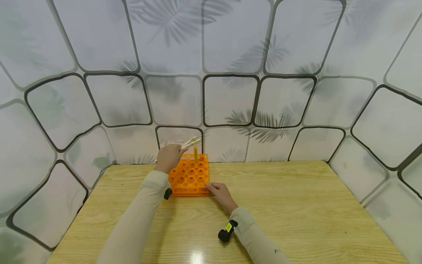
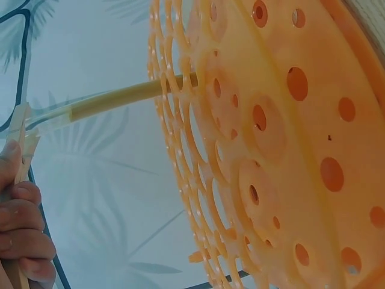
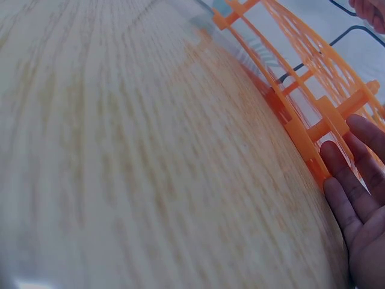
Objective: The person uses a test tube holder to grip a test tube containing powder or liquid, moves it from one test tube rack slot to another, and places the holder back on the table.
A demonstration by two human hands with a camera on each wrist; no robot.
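1. left grip (image 1: 169, 157): fingers curled round a wooden clip (image 1: 191, 142), its tips at the tube's clear top end.
2. tube (image 1: 196, 155): beyond the left grip's fingers, yellow inside, near upright, lower part in the rack (image 1: 190, 190), by its far edge.
3. right grip (image 1: 222, 196): fingers fairly straight, touching the rack's near right corner.
4. rack: on the counter (image 1: 280, 205), between both grips.

Leaf-print walls (image 1: 230, 99) rise behind; the wood-grain table (image 1: 296, 205) gleams.
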